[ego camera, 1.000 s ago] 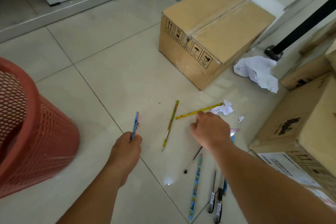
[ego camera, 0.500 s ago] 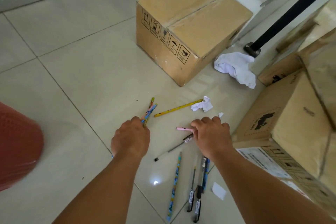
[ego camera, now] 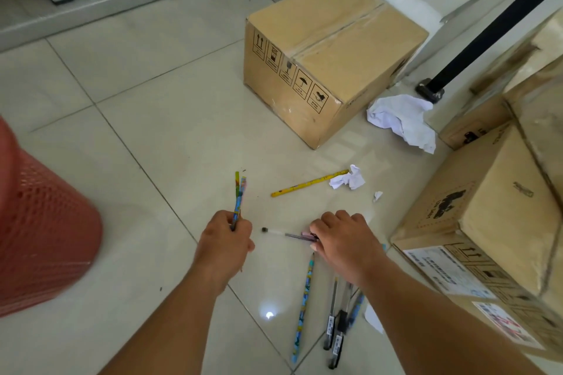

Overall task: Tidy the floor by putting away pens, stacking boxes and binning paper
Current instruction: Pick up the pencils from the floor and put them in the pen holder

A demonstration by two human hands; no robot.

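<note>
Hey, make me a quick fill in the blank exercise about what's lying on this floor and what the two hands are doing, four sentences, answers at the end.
1. The left hand holds ____ pencils.
2. The right hand grips a clear ____ with a black tip.
3. One end of the yellow pencil lies beside a small crumpled ball of ____.
4. The mesh basket stands on the person's ____ side.

Missing words: two; pen; paper; left.

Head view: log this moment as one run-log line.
left hand: grips two pencils | right hand: pinches clear pen | yellow pencil, crumpled paper: on floor
</note>
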